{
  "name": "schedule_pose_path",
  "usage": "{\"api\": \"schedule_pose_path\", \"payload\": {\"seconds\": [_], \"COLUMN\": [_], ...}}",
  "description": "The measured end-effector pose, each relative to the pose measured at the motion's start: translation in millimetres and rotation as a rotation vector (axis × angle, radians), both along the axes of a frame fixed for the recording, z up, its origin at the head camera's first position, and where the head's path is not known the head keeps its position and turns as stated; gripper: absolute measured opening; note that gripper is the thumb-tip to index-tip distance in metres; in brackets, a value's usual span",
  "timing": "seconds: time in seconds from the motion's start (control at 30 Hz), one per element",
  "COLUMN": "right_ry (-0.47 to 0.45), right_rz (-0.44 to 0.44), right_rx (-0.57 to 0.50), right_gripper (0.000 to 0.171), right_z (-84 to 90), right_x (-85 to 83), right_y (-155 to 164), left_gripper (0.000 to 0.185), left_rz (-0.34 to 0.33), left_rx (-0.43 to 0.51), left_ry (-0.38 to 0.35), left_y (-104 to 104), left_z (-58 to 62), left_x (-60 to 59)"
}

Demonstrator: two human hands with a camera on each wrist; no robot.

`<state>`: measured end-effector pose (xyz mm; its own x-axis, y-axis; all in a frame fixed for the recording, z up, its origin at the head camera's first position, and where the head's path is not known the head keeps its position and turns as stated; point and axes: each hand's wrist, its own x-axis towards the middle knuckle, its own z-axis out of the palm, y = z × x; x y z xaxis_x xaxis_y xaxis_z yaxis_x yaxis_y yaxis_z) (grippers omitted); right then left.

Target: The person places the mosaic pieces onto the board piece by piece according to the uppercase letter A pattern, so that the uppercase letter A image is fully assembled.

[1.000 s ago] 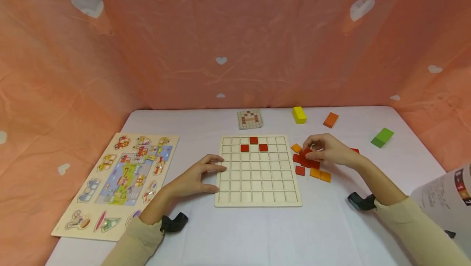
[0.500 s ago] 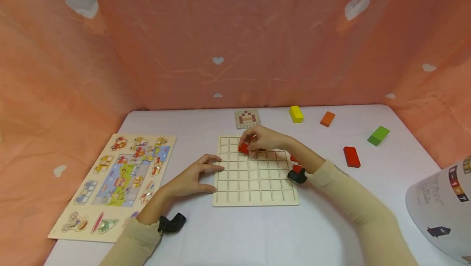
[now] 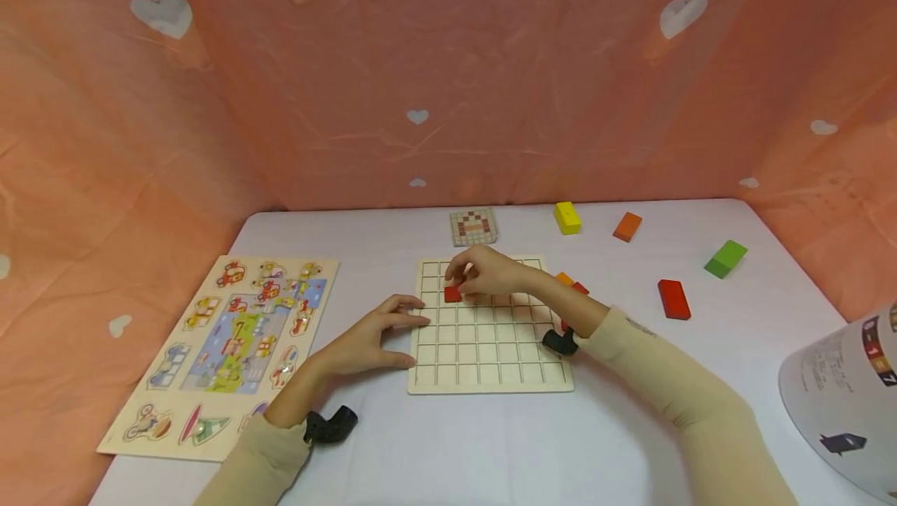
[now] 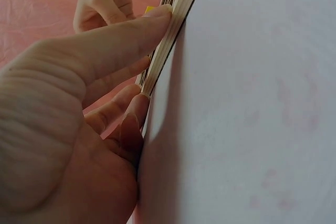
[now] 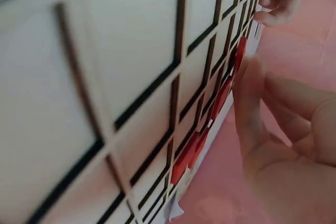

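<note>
A pale wooden grid board (image 3: 490, 358) lies in the middle of the white table. My right hand (image 3: 483, 272) reaches over its upper left part and its fingertips pinch a red tile (image 3: 452, 294) at a cell in the third row. In the right wrist view the thumb (image 5: 247, 98) touches that red tile (image 5: 239, 56), and other red tiles (image 5: 186, 156) sit in cells nearer the camera. My left hand (image 3: 378, 331) rests with straight fingers against the board's left edge; a finger (image 4: 121, 40) presses on the board edge (image 4: 170, 30).
A picture puzzle board (image 3: 224, 342) lies at the left and a small pattern card (image 3: 474, 226) behind the grid. Yellow (image 3: 568, 218), orange (image 3: 627, 226), green (image 3: 725, 258) and red (image 3: 674, 299) blocks lie to the right, with loose tiles (image 3: 566, 280) beside the board. A printed sheet (image 3: 841, 389) overhangs the right edge.
My right hand left the loose tiles on the right with a red tile, crossed over the board and came down to the upper left cells. The left hand stayed put.
</note>
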<state>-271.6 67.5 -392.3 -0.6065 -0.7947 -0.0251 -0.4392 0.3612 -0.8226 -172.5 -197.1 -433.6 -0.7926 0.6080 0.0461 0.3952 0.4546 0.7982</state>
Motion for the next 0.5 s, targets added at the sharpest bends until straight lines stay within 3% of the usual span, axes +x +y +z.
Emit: {"api": "schedule_pose_path", "payload": {"seconds": [0.17, 0.3, 0.4, 0.5], "right_ry": [0.315, 0.528, 0.551, 0.522], "right_rz": [-0.065, -0.004, 0.077, 0.117], "right_rx": [0.087, 0.335, 0.498, 0.564], "right_gripper": [0.02, 0.045, 0.064, 0.073], "right_z": [1.4, 2.2, 0.5, -2.4], "right_x": [15.4, 35.1, 47.9, 56.6], "right_y": [10, 21, 26, 27], "left_gripper": [0.056, 0.056, 0.055, 0.055], "left_rz": [0.001, -0.002, -0.002, -0.001], "left_rx": [-0.001, 0.003, -0.001, -0.006], "left_ry": [-0.005, 0.001, 0.007, 0.006], "left_y": [0, 1, 1, 1], "left_z": [-0.2, 0.0, -0.3, -0.8], "left_x": [0.3, 0.2, 0.1, 0.1]}}
